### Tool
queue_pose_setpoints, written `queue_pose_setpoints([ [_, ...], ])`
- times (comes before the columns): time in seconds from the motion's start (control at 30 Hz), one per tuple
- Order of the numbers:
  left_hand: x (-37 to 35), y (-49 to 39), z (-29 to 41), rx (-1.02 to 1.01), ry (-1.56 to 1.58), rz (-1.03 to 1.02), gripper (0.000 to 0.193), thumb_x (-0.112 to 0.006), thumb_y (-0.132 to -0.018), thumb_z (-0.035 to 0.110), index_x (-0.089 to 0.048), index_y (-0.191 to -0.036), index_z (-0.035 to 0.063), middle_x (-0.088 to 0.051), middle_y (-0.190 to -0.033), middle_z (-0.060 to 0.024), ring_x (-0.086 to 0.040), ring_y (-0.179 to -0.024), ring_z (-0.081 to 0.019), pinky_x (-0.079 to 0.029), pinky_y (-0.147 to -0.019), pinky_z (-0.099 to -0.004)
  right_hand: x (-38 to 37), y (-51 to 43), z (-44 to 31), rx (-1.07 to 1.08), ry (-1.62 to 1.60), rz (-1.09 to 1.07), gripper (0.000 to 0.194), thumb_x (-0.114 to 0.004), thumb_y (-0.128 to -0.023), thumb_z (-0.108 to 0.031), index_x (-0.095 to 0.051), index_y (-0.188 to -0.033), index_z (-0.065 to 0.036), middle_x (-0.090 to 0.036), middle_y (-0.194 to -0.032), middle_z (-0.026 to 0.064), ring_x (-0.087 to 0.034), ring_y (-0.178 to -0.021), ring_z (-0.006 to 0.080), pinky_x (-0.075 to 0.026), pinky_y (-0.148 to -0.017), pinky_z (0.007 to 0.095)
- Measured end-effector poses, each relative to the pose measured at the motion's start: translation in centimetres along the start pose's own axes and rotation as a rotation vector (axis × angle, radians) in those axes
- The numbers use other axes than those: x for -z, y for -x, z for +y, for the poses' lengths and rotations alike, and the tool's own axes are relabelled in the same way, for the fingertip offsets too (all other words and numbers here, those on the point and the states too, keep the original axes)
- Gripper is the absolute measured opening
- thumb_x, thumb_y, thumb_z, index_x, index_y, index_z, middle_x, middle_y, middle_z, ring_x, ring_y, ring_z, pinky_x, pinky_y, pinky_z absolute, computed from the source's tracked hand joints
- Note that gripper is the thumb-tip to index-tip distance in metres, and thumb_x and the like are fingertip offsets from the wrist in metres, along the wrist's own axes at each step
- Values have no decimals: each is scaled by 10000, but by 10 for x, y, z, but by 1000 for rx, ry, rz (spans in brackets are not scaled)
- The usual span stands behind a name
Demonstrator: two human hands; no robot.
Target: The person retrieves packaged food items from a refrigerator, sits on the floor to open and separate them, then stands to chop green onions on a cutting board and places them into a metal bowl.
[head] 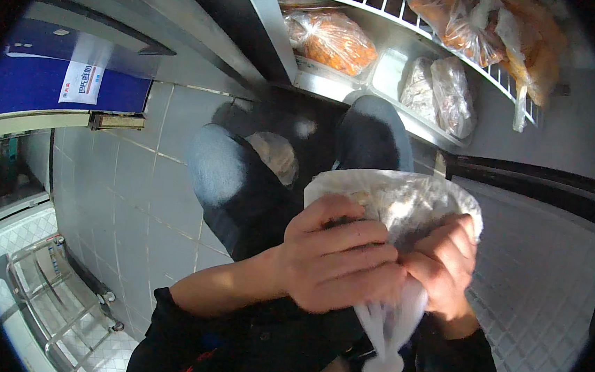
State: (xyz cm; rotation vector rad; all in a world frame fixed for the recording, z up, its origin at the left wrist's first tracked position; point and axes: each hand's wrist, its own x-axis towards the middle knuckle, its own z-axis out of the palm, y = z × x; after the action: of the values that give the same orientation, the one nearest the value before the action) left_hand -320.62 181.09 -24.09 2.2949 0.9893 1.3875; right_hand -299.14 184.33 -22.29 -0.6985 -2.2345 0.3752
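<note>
Both hands grip a whitish, translucent plastic bag [406, 197] in front of my body. Its wide, filled end faces the shelves; pale, lumpy contents show faintly through the film, too blurred to name. My left hand [341, 257] has its fingers curled across the near side of the bag. On the other side, my right hand [444, 255] clutches the gathered plastic, close against the left fingertips. Below the hands the twisted neck runs toward me and ends in a knot [382, 370].
A metal tray [433, 127] on the low shelf carries a bag of orange food [335, 42], a clear container [389, 70] and whitish bags [451, 96]. More bags lie on the wire rack [364, 5] above. Another bag [274, 156] is between my knees. A metal cart [60, 303] stands left.
</note>
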Motion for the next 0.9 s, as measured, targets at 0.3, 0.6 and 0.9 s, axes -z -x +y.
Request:
queue_pose_setpoints([
  [0.3,-47,24,-31,150,259,109,207,-742,-806,112,-685,-1000,70,-686,-965,-93,-694,-913,-296,-556,-847,-446,-21,43,32,-195,-205,7,250,-793,-750,-144,-637,-920,-49,-614,-732,75,-579,-615,253,-427,-582,366],
  [0.6,-27,-18,-25,337,273,189,184,-674,-786,-41,-688,-962,9,-679,-882,-150,-673,-764,-309,-533,-683,-361,22,30,41,-324,-135,292,168,-712,-801,-62,-700,-955,5,-709,-795,109,-626,-659,221,-483,-611,323],
  [0.9,18,-63,-20,253,422,656,116,-662,-970,76,-603,-1043,7,-609,-831,-6,-566,-692,-74,-462,-629,-234,13,-27,38,-405,-194,276,202,-692,-817,15,-720,-1017,11,-695,-859,105,-651,-731,181,-506,-667,293],
])
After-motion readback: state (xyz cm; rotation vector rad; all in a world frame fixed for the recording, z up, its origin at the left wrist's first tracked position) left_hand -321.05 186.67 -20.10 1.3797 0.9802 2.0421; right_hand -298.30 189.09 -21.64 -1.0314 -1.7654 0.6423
